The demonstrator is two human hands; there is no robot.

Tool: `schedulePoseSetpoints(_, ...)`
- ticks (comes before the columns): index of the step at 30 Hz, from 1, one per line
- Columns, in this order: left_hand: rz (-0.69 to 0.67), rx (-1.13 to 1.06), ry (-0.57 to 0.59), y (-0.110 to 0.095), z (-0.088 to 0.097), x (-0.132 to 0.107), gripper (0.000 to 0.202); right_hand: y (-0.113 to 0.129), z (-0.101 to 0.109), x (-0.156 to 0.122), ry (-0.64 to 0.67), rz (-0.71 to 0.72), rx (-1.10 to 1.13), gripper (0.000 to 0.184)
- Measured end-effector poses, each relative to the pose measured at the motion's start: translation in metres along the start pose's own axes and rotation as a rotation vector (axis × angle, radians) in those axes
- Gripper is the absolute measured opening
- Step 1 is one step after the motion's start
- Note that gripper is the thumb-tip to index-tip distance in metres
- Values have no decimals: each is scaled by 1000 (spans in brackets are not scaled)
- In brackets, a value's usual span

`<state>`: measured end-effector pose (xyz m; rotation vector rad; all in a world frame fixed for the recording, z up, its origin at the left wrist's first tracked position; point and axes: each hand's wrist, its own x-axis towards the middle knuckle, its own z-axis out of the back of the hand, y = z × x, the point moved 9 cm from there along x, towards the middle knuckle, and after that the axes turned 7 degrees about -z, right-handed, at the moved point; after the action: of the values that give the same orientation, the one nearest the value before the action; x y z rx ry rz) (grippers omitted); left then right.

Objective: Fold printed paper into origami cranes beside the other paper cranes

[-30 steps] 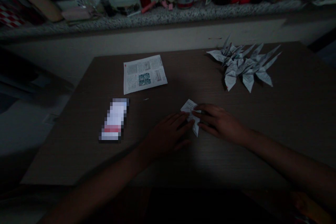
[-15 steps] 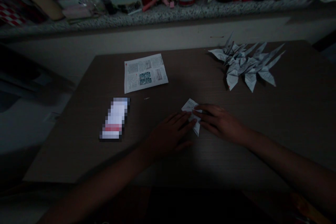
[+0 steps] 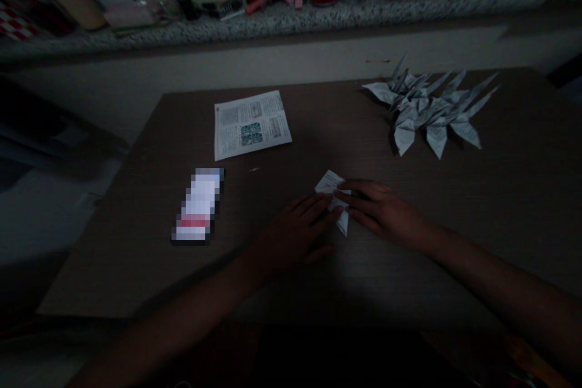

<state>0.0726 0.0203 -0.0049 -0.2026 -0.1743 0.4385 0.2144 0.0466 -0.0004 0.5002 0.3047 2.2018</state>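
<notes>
A small folded piece of printed paper lies flat on the dark wooden table. My left hand rests on the table with its fingers stretched out, their tips pressing the paper's left side. My right hand lies over the paper's right side, fingers extended and pressing down on the fold. Both hands meet at the paper's middle, and part of the paper is hidden under the fingers.
A pile of several folded paper cranes sits at the far right of the table. A printed leaflet lies at the far left, with a blurred rectangular object nearer. A cluttered stone ledge with cans and bottles runs behind.
Both hands stay on the folded paper with only slight finger shifts. The view has drifted a little.
</notes>
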Motion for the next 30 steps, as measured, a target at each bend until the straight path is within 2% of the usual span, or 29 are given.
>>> schedulePoseSetpoints(14, -36, -44, -31, 2, 2, -4, 66, 4, -2, -5, -16, 21, 1, 42)
schedulePoseSetpoints(24, -19, -55, -12, 3, 0, -4, 68, 6, -3, -5, -15, 48, -21, 42)
schedulePoseSetpoints(30, -9, -63, 4, 3, -1, -5, 67, 5, -4, -4, 4, 40, -25, 50)
